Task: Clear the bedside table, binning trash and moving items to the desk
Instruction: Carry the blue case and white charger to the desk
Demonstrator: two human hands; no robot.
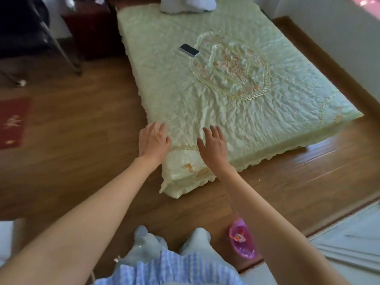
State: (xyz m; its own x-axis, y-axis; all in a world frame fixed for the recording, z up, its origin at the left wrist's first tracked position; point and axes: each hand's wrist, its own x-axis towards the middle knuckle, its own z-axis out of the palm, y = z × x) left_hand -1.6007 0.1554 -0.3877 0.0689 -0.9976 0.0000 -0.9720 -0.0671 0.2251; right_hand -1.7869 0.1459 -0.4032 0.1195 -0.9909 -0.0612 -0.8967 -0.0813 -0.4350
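Both my arms reach forward over the wooden floor toward the near corner of a bed. My left hand (153, 140) hovers at the bed's left edge, fingers relaxed, holding nothing. My right hand (213, 147) is spread open above the corner of the pale green quilt (236, 95). A dark bedside table (90, 27) stands at the top left beside the bed, with a small blurred item on top. A pink bin (242, 238) with some scraps inside sits on the floor at my lower right.
A phone (189, 50) lies on the quilt near the bed's far left. White bedding (188, 4) is piled at the head. A folding chair leg (65, 52) and dark fabric stand at the left. A red mat (13, 123) lies on the floor.
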